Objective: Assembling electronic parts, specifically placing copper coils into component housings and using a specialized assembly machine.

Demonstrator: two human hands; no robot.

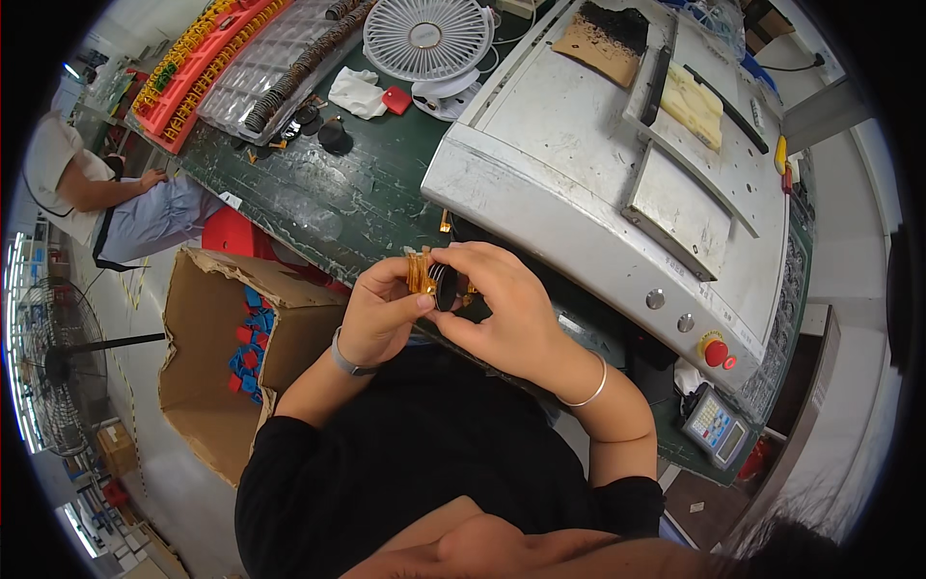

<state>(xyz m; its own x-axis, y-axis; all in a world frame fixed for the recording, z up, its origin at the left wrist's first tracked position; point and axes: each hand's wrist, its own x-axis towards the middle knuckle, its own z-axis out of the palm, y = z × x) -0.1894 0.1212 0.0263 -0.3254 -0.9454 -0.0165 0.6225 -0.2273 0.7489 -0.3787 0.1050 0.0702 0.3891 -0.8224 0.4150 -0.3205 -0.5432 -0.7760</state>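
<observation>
In front of my chest, at the near edge of the green table, both hands meet around a small bundle of parts. My left hand [376,317] is closed, its thumb and fingers pinching a row of thin gold-coloured strips [418,274]. Against them, my right hand [516,311] grips a short stack of round black discs [446,289] between thumb and fingers. The strips and discs touch; I cannot tell whether they are joined. Bits of gold colour also show behind the discs, partly hidden by my right fingers.
A large grey machine [540,183] with a red stop button [715,353] fills the right. Beyond lie a white fan [424,39], black round parts [335,137] and a red rack [174,106]. Left, a cardboard box [207,386] holds blue and red pieces; another person [106,188] sits beyond.
</observation>
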